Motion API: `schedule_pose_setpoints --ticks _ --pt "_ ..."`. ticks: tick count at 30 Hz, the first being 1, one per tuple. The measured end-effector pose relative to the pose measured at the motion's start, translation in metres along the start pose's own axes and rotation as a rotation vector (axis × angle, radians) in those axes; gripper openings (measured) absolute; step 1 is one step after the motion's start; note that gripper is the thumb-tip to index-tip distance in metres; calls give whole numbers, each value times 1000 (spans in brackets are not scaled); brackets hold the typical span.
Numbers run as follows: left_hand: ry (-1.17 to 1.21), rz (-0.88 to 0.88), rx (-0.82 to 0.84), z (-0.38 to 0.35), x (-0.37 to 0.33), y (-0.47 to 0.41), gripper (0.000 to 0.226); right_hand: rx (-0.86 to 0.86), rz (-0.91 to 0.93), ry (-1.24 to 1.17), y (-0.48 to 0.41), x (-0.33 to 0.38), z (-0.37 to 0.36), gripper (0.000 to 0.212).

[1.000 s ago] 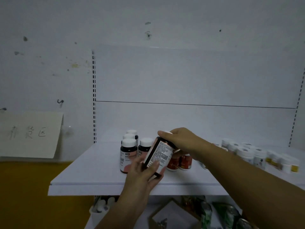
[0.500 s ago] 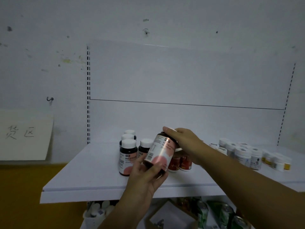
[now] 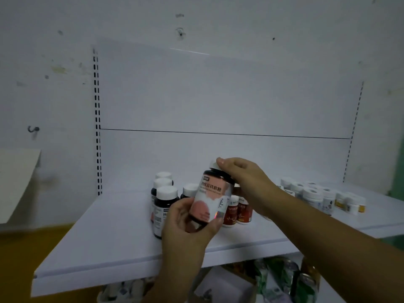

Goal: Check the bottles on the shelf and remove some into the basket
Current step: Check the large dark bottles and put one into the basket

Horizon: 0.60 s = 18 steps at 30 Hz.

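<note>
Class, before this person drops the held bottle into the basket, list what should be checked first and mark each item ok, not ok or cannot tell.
1. Bottle held firmly: ok, left hand grips its base, right hand its cap.
2. Label readable: ok, it faces the camera.
3. Cap on: ok, white cap under the right fingers.
4. Basket in sight: not ok, none visible.
5. Shelf bottles clear of the hands: cannot tell, the left hand overlaps them.
6. Red bottles upright: ok.
</note>
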<state>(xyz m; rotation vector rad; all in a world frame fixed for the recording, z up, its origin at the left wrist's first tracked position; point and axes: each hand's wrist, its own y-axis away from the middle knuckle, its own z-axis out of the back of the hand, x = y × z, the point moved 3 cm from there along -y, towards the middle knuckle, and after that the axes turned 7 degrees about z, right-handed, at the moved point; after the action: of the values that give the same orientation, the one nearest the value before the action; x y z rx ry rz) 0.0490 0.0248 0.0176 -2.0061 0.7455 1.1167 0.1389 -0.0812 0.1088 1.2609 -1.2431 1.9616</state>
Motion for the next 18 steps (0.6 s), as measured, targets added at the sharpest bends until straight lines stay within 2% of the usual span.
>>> schedule_pose_setpoints --ticks 6,9,12,14,16,18 --pt "-164 -99 -45 -6 -15 -13 64 56 73 40 -18 22 9 22" --pt "-341 -136 31 -5 -36 -29 48 53 134 -5 -37 34 15 14" --pt "-528 -210 -83 14 -68 -69 29 -31 224 -53 -66 41 22 16" --pt "-600 -93 -96 29 -85 -106 17 -92 276 -59 -89 38 21 15" --pt "-710 114 -18 40 -86 -139 23 -113 300 -40 -113 28 15 11" --pt "-885 233 8 48 -77 -161 28 -75 266 21 -137 10 6 15"
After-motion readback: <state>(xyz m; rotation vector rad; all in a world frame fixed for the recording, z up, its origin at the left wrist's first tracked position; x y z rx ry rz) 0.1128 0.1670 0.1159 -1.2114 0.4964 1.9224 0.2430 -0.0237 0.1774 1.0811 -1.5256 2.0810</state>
